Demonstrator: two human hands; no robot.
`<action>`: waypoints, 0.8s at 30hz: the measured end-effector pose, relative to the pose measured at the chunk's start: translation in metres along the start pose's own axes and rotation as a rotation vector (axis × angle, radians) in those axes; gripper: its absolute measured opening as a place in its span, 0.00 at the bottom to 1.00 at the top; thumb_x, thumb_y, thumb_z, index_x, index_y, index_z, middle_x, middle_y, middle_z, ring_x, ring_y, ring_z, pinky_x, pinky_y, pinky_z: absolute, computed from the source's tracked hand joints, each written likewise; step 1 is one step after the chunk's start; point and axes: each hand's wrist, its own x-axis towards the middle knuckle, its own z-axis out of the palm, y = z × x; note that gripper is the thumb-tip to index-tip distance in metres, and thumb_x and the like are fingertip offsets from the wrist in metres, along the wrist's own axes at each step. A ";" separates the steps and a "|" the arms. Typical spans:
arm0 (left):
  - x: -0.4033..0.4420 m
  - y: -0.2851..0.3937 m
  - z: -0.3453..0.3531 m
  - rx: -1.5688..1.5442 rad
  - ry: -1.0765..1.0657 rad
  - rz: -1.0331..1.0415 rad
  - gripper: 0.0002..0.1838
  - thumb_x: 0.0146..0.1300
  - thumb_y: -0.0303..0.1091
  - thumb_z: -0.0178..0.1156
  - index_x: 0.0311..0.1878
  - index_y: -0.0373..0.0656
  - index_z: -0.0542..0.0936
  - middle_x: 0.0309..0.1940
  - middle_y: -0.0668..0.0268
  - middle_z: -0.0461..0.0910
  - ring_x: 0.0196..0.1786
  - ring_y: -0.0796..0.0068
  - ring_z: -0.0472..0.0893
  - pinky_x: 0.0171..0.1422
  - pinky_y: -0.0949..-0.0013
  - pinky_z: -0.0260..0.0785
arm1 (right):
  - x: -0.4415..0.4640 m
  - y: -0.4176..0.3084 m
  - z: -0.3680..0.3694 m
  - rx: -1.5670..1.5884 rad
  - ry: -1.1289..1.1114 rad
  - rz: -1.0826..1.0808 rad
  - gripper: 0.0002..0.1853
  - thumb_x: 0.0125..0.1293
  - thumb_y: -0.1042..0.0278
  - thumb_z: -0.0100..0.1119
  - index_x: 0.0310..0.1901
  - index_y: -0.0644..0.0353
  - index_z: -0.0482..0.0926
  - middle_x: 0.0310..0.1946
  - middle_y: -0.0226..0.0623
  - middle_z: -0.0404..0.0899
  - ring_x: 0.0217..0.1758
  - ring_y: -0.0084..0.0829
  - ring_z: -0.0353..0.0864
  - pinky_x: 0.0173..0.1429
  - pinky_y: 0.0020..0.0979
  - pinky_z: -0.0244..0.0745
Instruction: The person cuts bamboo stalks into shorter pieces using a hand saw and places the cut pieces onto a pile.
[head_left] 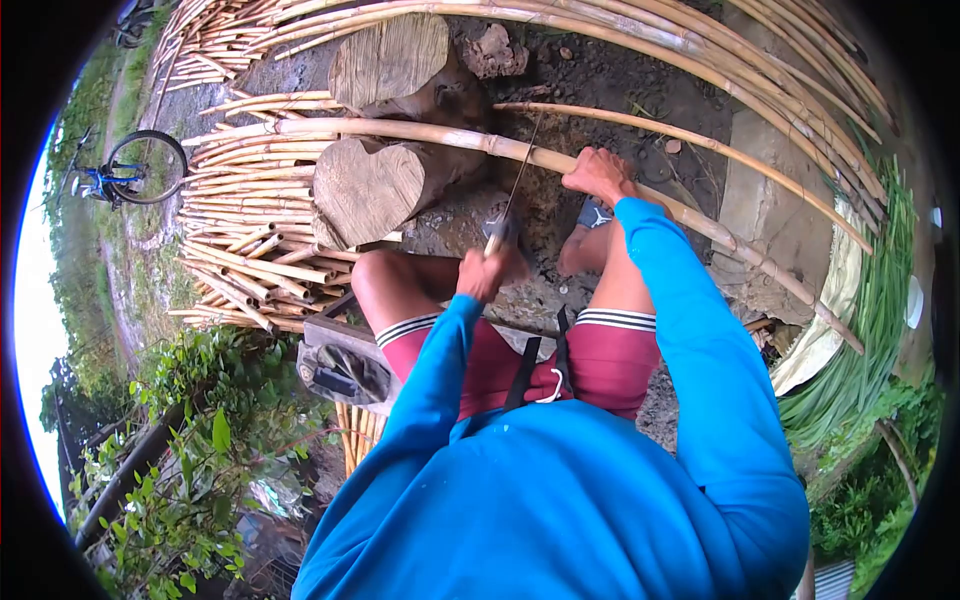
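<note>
My left hand [482, 274] is wrapped round the pale handle of a saw [493, 241]. The saw's thin blade extends forward, across a long bamboo pole [700, 222]. To the right of the blade, my right hand [600, 174] grips this pole from above. The pole runs from the stacked canes at left, past two cut logs, to the lower right. One log [368, 190] with a heart-shaped cut face lies on the near side of the pole, the other [390, 62] on the far side. Fine detail where blade and pole meet is too small to tell.
Piled bamboo pieces [250, 205] lie at left, with a bicycle [147, 167] beyond. Long poles [680, 45] arch across the top right, and a thinner one [690, 138] crosses the ground. Green strands [870, 330] lie at right. A bench [345, 335] holds a dark item near my left knee.
</note>
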 end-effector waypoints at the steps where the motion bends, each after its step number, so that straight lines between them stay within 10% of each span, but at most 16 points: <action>1: -0.023 -0.001 -0.002 -0.144 0.004 -0.169 0.23 0.49 0.47 0.64 0.33 0.31 0.81 0.27 0.47 0.81 0.32 0.56 0.84 0.40 0.53 0.74 | 0.002 -0.001 -0.001 -0.005 -0.006 0.015 0.25 0.48 0.54 0.61 0.47 0.59 0.86 0.51 0.56 0.82 0.57 0.54 0.80 0.63 0.45 0.75; 6: -0.041 0.015 -0.016 -0.590 -0.012 -0.699 0.24 0.50 0.44 0.64 0.38 0.28 0.77 0.23 0.55 0.80 0.24 0.66 0.80 0.28 0.62 0.72 | 0.001 -0.003 -0.003 0.005 -0.012 0.015 0.25 0.49 0.56 0.60 0.48 0.61 0.85 0.52 0.58 0.81 0.58 0.55 0.80 0.64 0.46 0.74; 18: -0.042 0.017 -0.017 -0.523 -0.085 -0.642 0.21 0.55 0.44 0.61 0.44 0.34 0.80 0.23 0.58 0.80 0.24 0.65 0.80 0.28 0.61 0.71 | 0.003 0.001 0.008 -0.016 0.003 0.014 0.26 0.49 0.53 0.61 0.48 0.58 0.85 0.51 0.55 0.82 0.57 0.53 0.80 0.63 0.44 0.75; 21: 0.034 0.027 -0.016 -0.170 -0.121 -0.241 0.22 0.55 0.47 0.60 0.46 0.39 0.82 0.34 0.46 0.82 0.38 0.53 0.84 0.39 0.57 0.75 | 0.002 0.001 0.008 -0.016 0.031 0.010 0.25 0.49 0.53 0.61 0.46 0.59 0.86 0.49 0.57 0.82 0.56 0.55 0.81 0.62 0.46 0.75; 24: 0.088 0.055 -0.024 -0.424 -0.155 -0.536 0.24 0.53 0.48 0.60 0.44 0.37 0.84 0.40 0.40 0.82 0.47 0.49 0.84 0.45 0.55 0.76 | -0.001 0.002 0.009 0.011 0.005 -0.014 0.25 0.49 0.53 0.61 0.46 0.59 0.86 0.49 0.57 0.82 0.55 0.56 0.81 0.62 0.46 0.75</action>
